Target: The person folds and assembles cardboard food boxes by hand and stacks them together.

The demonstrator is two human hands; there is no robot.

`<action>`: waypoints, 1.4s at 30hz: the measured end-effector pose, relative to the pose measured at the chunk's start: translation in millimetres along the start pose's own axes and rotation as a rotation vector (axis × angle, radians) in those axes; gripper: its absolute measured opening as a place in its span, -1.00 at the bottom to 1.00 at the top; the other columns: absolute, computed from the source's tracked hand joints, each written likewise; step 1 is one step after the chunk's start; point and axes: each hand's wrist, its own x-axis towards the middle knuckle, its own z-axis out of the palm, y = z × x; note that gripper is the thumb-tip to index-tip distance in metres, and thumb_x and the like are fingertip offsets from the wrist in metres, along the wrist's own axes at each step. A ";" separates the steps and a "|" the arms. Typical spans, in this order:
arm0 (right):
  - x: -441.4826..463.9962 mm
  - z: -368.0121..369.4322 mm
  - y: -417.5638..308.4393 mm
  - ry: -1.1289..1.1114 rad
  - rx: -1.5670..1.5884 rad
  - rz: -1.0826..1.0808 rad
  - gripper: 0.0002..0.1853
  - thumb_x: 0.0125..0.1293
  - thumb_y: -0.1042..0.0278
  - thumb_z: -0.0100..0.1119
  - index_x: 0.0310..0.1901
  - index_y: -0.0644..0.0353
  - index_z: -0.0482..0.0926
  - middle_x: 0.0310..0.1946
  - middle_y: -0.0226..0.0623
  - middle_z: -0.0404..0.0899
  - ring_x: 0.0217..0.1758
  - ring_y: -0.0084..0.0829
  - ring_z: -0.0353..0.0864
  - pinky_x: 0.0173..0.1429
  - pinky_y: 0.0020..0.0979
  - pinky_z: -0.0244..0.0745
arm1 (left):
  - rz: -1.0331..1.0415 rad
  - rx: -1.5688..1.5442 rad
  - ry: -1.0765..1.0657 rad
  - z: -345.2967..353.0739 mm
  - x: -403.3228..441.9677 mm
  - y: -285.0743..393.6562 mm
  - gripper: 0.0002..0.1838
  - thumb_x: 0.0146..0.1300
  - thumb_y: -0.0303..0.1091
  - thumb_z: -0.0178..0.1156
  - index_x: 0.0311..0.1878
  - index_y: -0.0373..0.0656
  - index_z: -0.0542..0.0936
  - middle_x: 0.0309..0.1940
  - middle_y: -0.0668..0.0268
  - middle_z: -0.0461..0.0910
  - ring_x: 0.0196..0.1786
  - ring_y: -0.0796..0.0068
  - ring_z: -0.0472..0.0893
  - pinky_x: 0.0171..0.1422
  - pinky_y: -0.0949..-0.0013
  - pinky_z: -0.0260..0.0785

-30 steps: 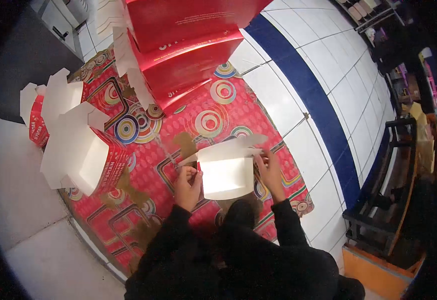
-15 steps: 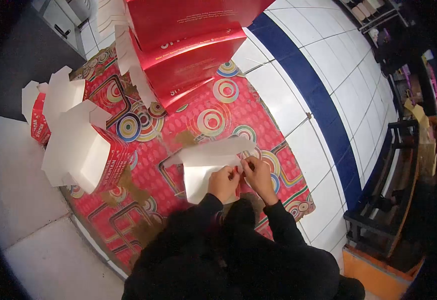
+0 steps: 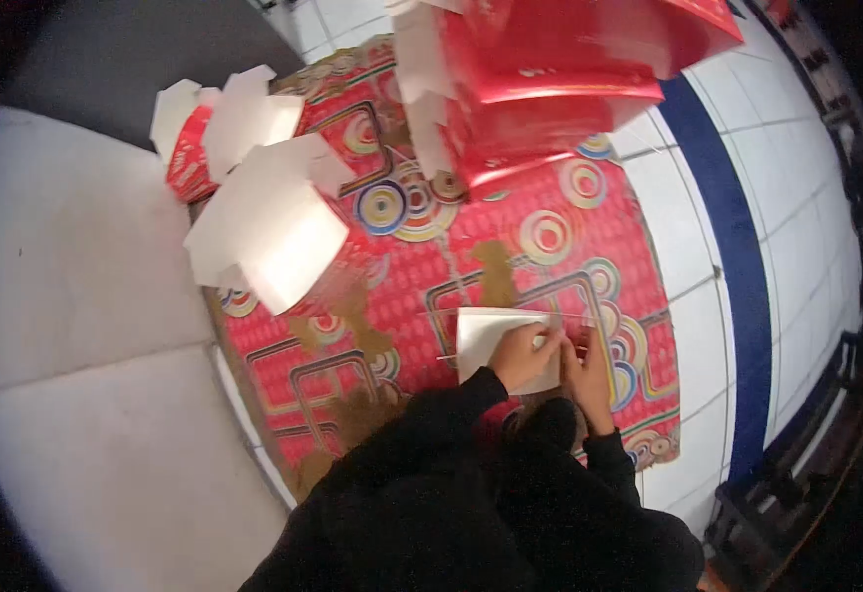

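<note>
A part-folded cardboard food box [image 3: 481, 340], white inside, lies in front of me on the patterned mat. My left hand [image 3: 522, 355] reaches over its white inside, with thumb and fingers closed at the box's right side. On the outer side of that same edge, my right hand [image 3: 587, 373] is closed on the cardboard, its fingertips close to the left ones. Some red print shows beside the fingers. Exactly which flap each hand pinches is partly hidden and blurred.
Folded open boxes, one large [image 3: 293, 232] and others behind it [image 3: 191, 158], stand at the left. A tall stack of red cartons [image 3: 560, 109] is at the far side. The worn red mat [image 3: 421, 335] lies on white tiles with a blue strip [image 3: 742, 266].
The view has swung left, so everything sits further right. The box's broad far flap, seen wide before, now shows only as a thin edge. Both hands stay at the box's right side.
</note>
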 end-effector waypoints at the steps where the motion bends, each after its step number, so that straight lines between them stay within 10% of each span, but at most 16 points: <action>1: 0.8 2.3 4.5 -0.019 0.006 -0.013 -0.73 0.46 0.35 0.07 0.07 0.34 0.47 -0.11 0.03 0.59 -0.03 -0.04 0.62 0.04 -0.15 0.49 | -0.002 0.009 0.022 -12.4 -8.3 10.5 -0.70 0.30 -0.16 0.28 -0.21 -0.26 0.65 -0.32 0.04 0.67 -0.24 0.07 0.69 -0.20 0.15 0.49; 7: -7.4 22.9 15.7 -0.106 0.014 -0.215 -0.53 0.58 0.23 -0.12 0.37 0.35 0.25 0.15 0.04 0.42 0.24 -0.20 0.42 0.34 -0.24 0.30 | 0.024 0.555 0.567 -76.1 -65.6 -8.3 -0.68 0.30 -0.25 0.30 -0.09 -0.24 0.43 -0.28 0.07 0.56 -0.20 0.09 0.62 -0.11 0.13 0.44; 9: -15.6 29.6 -22.4 -0.106 0.038 -0.176 -0.53 0.60 0.21 -0.16 0.37 0.33 0.25 0.15 0.00 0.41 0.25 -0.21 0.41 0.35 -0.25 0.29 | -0.151 0.076 0.522 -78.6 -65.9 -34.3 -0.66 0.34 -0.24 0.23 0.01 -0.23 0.40 -0.20 -0.03 0.54 -0.11 -0.02 0.56 0.08 0.05 0.38; 14: -3.6 36.1 -55.4 -0.044 0.144 -0.222 -0.49 0.63 0.06 -0.27 0.35 0.32 0.24 0.25 -0.05 0.35 0.39 -0.24 0.30 0.47 -0.28 0.14 | -0.033 0.017 0.559 -120.8 -87.3 6.1 -0.67 0.42 -0.35 0.16 0.16 -0.23 0.42 -0.04 -0.01 0.59 0.04 0.16 0.61 0.15 0.21 0.41; 17: 2.6 52.2 -155.7 -0.209 0.075 -0.373 -0.57 0.63 0.13 -0.25 0.31 0.25 0.28 0.15 -0.12 0.38 0.26 -0.30 0.36 0.39 -0.32 0.20 | 0.042 -0.203 0.763 -172.7 -102.9 43.1 -0.69 0.48 -0.30 0.13 0.15 -0.28 0.46 -0.05 0.20 0.62 0.00 0.47 0.59 0.08 0.36 0.44; 23: 72.1 163.7 -257.9 -0.506 0.021 -0.653 -0.60 0.60 0.14 -0.14 0.27 0.25 0.32 0.07 -0.11 0.46 0.15 -0.37 0.45 0.25 -0.35 0.34 | 0.144 -0.241 1.071 -289.5 -110.3 39.4 -0.68 0.47 -0.27 0.12 0.07 -0.34 0.61 -0.05 0.19 0.63 -0.02 0.44 0.59 0.12 0.40 0.41; 26: 91.2 213.8 -284.6 -0.591 0.126 -0.462 -0.60 0.59 0.14 -0.11 0.22 0.30 0.37 -0.06 -0.09 0.56 0.02 -0.34 0.55 0.16 -0.33 0.41 | 0.103 -0.159 1.201 -316.5 -97.4 13.8 -0.66 0.46 -0.25 0.14 0.07 -0.35 0.61 -0.06 0.16 0.66 -0.01 0.43 0.61 0.14 0.39 0.41; 30: 123.3 246.8 -280.1 -0.453 -0.001 -0.761 -0.64 0.55 0.18 -0.08 0.08 0.34 0.47 -0.27 -0.05 0.64 -0.16 -0.24 0.64 0.05 -0.31 0.47 | 0.025 -0.238 1.158 -329.8 -91.0 14.0 -0.67 0.44 -0.26 0.16 0.07 -0.35 0.61 -0.08 0.16 0.67 -0.01 0.40 0.62 0.13 0.38 0.41; 42: 117.9 265.7 -261.9 -0.496 -0.088 -0.519 -0.52 0.47 0.03 0.07 0.09 0.37 0.53 -0.18 0.02 0.70 -0.12 -0.17 0.73 0.00 -0.27 0.54 | 0.051 -0.300 1.159 -319.8 -89.6 -2.2 -0.61 0.42 -0.32 0.19 0.20 -0.36 0.55 -0.06 0.21 0.58 -0.03 0.47 0.61 0.06 0.38 0.46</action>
